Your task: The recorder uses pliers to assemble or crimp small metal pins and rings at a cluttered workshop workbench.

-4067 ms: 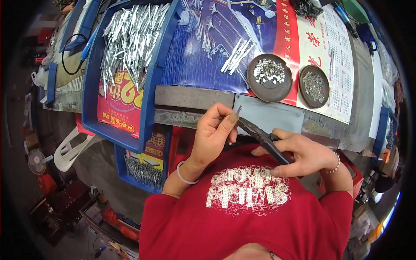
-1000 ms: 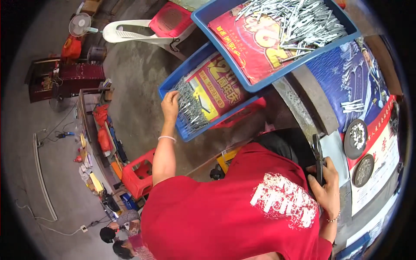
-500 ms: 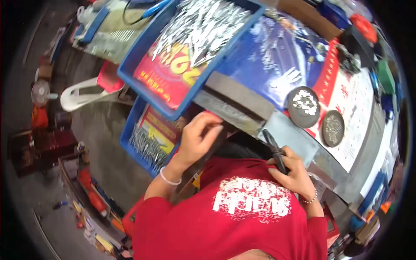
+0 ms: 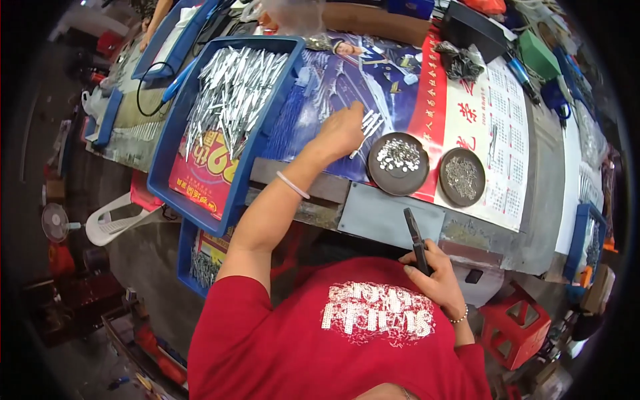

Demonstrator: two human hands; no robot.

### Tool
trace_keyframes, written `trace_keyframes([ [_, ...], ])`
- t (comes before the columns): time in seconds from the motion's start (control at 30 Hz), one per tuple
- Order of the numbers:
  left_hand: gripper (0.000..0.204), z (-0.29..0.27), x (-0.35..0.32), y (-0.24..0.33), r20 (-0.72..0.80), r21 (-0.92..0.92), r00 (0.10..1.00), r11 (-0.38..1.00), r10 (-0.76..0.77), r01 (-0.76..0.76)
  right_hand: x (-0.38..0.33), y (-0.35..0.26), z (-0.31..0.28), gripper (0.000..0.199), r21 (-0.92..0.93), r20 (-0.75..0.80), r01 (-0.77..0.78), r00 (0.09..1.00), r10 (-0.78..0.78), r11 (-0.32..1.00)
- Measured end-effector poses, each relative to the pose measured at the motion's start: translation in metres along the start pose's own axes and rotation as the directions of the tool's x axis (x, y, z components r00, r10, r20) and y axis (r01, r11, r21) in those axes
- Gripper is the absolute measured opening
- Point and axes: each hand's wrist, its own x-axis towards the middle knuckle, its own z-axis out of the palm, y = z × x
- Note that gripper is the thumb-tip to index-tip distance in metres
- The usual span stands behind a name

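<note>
Metal pins are fanning loosely from the left hand's closed grip above the surface, risking spilling beside the round dish, while the right hand is clasping black pliers.

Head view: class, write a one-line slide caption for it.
Left hand reaches to small metal pieces on the poster-covered bench beside a round dish; right hand holds a black tool.

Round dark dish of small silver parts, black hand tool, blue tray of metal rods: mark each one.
Round dark dish of small silver parts (image 4: 373, 175): head view, its bare left rim.
Black hand tool (image 4: 413, 237): head view, the shaft above the right hand.
Blue tray of metal rods (image 4: 163, 157): head view, its left wall.
</note>
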Motion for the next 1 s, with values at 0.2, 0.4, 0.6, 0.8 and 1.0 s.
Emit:
trace_keyframes([
  [0.2, 0.036, -0.014, -0.011, -0.019, 0.047, -0.331, 0.999, 0.944, 0.014, 0.002, 0.011, -0.006, 0.001, 0.02, -0.01, 0.075, 0.098, 0.992, -0.097, 0.995],
  [0.4, 0.02, -0.059, -0.087, 0.002, -0.084, -0.872, 0.963, 0.486, -0.257, 0.054, 0.023, -0.014, 0.001, 0.024, -0.066, 0.034, 0.148, 0.989, -0.146, 0.987],
  [0.6, 0.025, -0.045, -0.141, 0.005, 0.094, -0.96, 0.979, 0.243, -0.18, 0.137, 0.042, -0.028, 0.011, 0.028, -0.203, 0.045, 0.192, 0.981, -0.187, 0.96],
  [0.8, 0.025, -0.028, -0.148, 0.025, 0.014, -0.987, 0.988, 0.157, -0.151, 0.038, 0.052, -0.043, 0.02, 0.027, -0.169, 0.009, 0.246, 0.969, -0.248, 0.954],
  [1.0, 0.016, -0.006, -0.137, 0.017, -0.168, -0.975, 0.984, 0.16, -0.059, -0.156, 0.056, -0.053, 0.021, 0.026, -0.249, -0.076, 0.24, 0.961, -0.266, 0.938],
])
